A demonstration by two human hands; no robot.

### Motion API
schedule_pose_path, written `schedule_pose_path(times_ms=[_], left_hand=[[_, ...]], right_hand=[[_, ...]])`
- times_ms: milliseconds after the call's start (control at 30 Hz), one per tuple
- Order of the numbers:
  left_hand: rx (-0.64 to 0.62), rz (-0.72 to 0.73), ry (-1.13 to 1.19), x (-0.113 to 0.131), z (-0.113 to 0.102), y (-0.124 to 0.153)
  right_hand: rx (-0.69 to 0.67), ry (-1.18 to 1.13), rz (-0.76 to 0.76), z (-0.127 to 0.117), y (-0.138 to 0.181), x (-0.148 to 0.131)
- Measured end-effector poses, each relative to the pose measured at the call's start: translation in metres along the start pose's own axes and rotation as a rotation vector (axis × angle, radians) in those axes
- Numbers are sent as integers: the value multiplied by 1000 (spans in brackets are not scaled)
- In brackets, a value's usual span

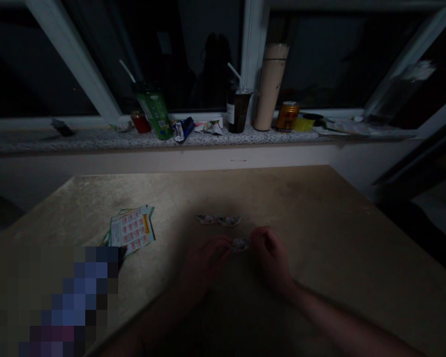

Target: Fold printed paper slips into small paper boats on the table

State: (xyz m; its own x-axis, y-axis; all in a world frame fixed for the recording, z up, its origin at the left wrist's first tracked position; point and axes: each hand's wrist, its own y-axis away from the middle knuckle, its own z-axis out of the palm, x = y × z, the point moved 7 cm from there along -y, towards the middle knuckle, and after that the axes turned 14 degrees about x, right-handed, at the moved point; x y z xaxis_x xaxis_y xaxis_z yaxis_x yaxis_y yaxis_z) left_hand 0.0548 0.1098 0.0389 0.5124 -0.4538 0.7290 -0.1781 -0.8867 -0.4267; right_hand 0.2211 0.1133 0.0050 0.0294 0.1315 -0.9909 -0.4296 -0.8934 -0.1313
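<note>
I inspected the work through the head view, in dim light. Both forearms came in from the near edge, angled inward over the tan table (312,208). The left hand (208,255) lay low, its back upward, fingers bent and directed to the right. The right hand (269,250) was turned more on its side, fingers curled toward the palm, forearm running off to the lower right. I found the fingertips of each hand closed on an end of one small wrapped piece (240,244); the exact placement of the thumbs I could not tell in the shadow.

The piece sat between the two hands, close above or on the table; I could not determine which. It appeared pale and crinkled, with a darker patch at its middle; any print was too dark to read. Just beyond it, a pair of similar wrapped pieces (219,219) lay end to end on the table, whitish with green and reddish marks, their ends pointed. I recorded printed cards (132,229) in an overlapping stack to the left, well apart from the hands.
</note>
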Motion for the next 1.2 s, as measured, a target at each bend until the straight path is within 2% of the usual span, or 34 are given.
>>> schedule_pose_path(times_ms=[167, 333, 467, 700, 933, 1200], left_hand=[[-7, 322, -231, 16, 15, -21], [-9, 428, -346, 12, 32, -43], [0, 502, -430, 11, 39, -55], [59, 567, -530, 17, 42, -64], [136, 552, -609, 15, 42, -63], [126, 569, -634, 13, 44, -61]], right_hand=[[93, -14, -49, -8, -21, -4], [231, 23, -136, -20, -39, -1], [243, 83, -135, -26, -49, 8], [234, 215, -121, -30, -62, 19], [234, 364, -130, -31, -66, 22], [214, 461, -165, -28, -67, 19]])
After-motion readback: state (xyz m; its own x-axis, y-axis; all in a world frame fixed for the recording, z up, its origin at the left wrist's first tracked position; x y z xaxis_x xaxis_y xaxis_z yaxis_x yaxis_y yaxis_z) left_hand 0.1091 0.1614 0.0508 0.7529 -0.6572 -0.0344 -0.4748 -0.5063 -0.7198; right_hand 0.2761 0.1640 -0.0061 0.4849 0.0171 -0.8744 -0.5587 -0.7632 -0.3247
